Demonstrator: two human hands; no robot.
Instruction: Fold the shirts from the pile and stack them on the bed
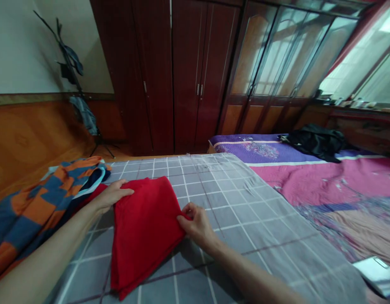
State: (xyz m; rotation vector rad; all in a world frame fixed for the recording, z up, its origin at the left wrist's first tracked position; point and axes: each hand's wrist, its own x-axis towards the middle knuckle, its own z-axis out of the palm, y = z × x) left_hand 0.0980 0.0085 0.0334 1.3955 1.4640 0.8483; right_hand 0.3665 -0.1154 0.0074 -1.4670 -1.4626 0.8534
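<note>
A folded red cloth (147, 228) lies on the grey checked bed cover, its layers showing along the lower left edge. At its upper left edge rests my left hand (114, 194), with thumb and fingers apart on the fabric. My right hand (196, 223) pinches the cloth's right corner between thumb and fingers, lifting it slightly. I cannot tell what kind of garment or textile the red cloth is. More red fabric (101, 189) shows behind my left wrist, partly hidden.
An orange and blue checked fabric pile (52, 198) sits at the left. The grey checked sheet (245, 236) borders a purple and pink bed (296, 177) with a black garment (318, 141). A phone (377, 272) lies at lower right. Wardrobes (188, 80) and a coat stand (71, 67) stand behind.
</note>
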